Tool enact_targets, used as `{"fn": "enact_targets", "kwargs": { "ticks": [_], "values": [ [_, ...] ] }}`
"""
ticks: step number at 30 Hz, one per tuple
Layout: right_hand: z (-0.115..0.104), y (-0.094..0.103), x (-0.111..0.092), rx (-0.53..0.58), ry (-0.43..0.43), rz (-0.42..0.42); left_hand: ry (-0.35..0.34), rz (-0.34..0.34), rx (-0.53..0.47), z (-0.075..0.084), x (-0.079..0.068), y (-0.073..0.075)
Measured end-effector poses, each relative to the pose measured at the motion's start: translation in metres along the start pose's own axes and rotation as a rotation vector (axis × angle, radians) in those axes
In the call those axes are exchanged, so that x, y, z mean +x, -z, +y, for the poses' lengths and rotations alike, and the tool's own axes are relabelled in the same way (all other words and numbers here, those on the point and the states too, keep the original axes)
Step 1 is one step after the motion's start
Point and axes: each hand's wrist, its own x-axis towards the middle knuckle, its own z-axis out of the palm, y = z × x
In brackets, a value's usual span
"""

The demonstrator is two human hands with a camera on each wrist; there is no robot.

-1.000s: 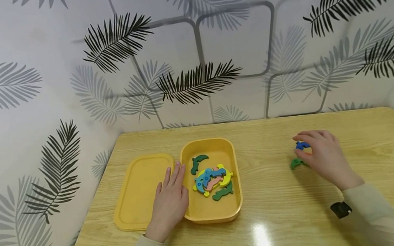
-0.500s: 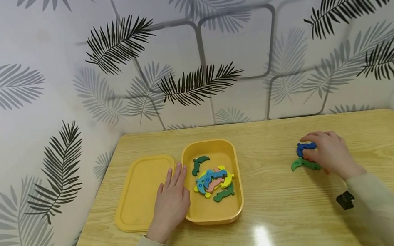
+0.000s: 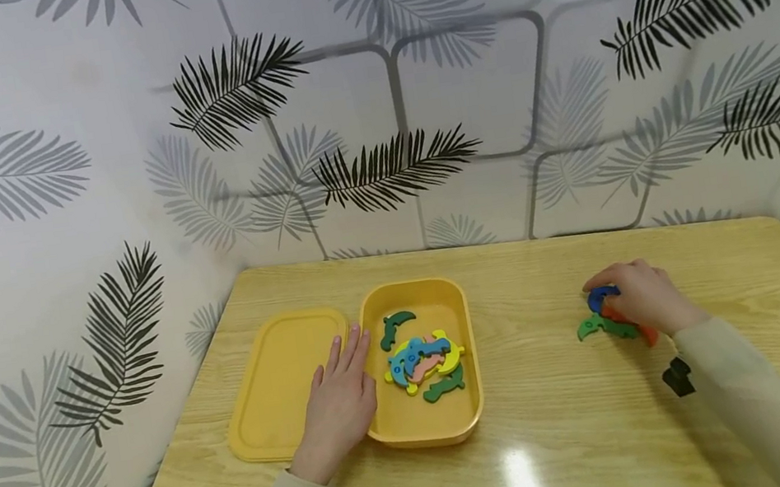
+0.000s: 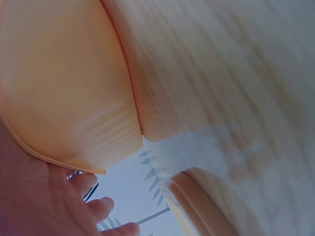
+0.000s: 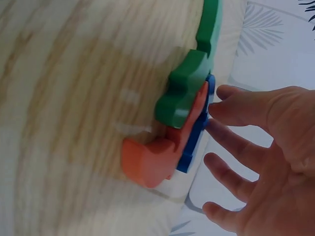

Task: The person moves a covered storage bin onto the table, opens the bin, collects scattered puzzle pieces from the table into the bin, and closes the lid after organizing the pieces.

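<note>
My right hand (image 3: 652, 296) pinches a blue animal-shaped toy piece (image 3: 601, 298) between thumb and index finger, low over the table on the right. Directly below the blue piece is a red piece (image 5: 152, 160), partly covered by the hand in the head view. A green piece (image 3: 596, 326) lies against the red one on the near-left side. My left hand (image 3: 338, 405) is flat with straight fingers along the left rim of a yellow box (image 3: 431, 429). In the left wrist view the box wall (image 4: 74, 88) is close against that hand.
Inside the box, blue, pink and yellow pieces (image 3: 421, 358) are heaped, with dark green pieces (image 3: 444, 385) beside them. A flat yellow lid (image 3: 282, 383) lies left of the box. A leaf-patterned wall (image 3: 475, 206) backs the wooden table (image 3: 545, 388).
My right hand shifted right with the blue piece, then slightly back left. More of the green and red pieces shows now. My left hand has stayed at the box.
</note>
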Motion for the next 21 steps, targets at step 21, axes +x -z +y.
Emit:
{"fn": "enact_targets", "kwargs": {
  "ticks": [21],
  "values": [
    [0.009,-0.0035,-0.0024,-0.024,-0.064,0.002,-0.003,-0.004,-0.002,0.0011,-0.0001,0.0005]
  ]
}}
